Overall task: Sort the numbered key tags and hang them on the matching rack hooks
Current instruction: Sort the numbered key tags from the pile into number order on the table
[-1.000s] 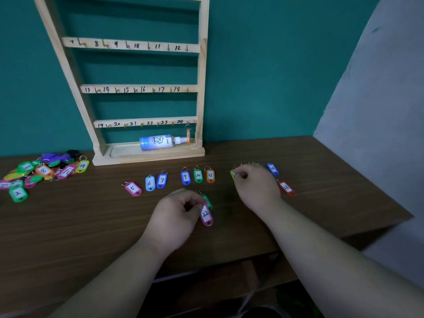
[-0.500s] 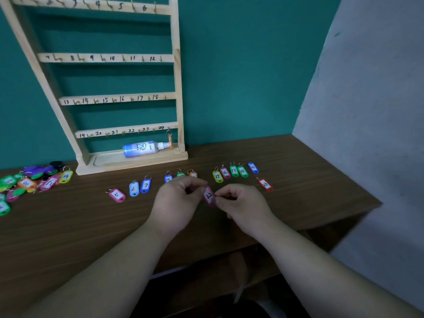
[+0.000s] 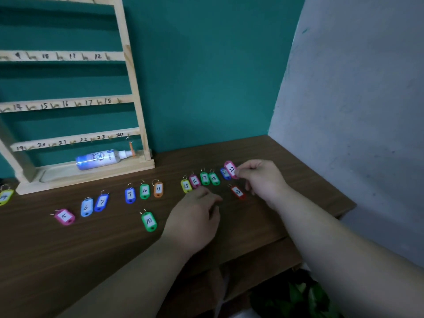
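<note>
rack (image 3: 129, 65) cropped top/L, blue tag (image 3: 223, 173) partly behind 22 tag (image 3: 231, 169)

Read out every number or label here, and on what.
"9 10 11 12": upper rail
"14 15 16 17 18": middle rail
"19 20 21 22 23 24": lower rail
"75": bottle
"5", "6", "7": left tags
"9", "10", "11": middle tags
"10": lone green tag
"15", "16", "17", "18": right tags
"22": held pink tag
Blurred: blue tag, red tag, yellow tag.
</note>
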